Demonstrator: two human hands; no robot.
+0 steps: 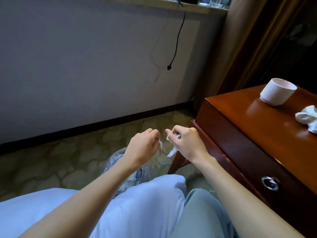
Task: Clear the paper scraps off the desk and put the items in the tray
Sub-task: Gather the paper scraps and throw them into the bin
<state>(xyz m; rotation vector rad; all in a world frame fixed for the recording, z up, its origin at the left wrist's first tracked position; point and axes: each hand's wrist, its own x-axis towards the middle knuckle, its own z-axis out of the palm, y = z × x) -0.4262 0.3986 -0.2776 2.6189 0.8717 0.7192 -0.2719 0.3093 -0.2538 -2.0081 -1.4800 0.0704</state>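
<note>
Both hands hover over the floor, left of the wooden desk (267, 134). My left hand (144, 143) pinches a small white paper scrap (160, 144) at its fingertips. My right hand (185, 141) holds a torn white paper scrap (172, 151) that hangs below its curled fingers. Under my left forearm sits a clear plastic bin bag (115, 157), partly hidden. On the desk lies a crumpled white paper wad (307, 120) at the right edge of the view. No tray is in view.
A white ribbed cup (277, 91) stands near the desk's back corner. The desk has a drawer with a round metal pull (270, 183). A black cable (178, 35) hangs down the wall. Patterned carpet (51, 160) covers the floor; my knees fill the foreground.
</note>
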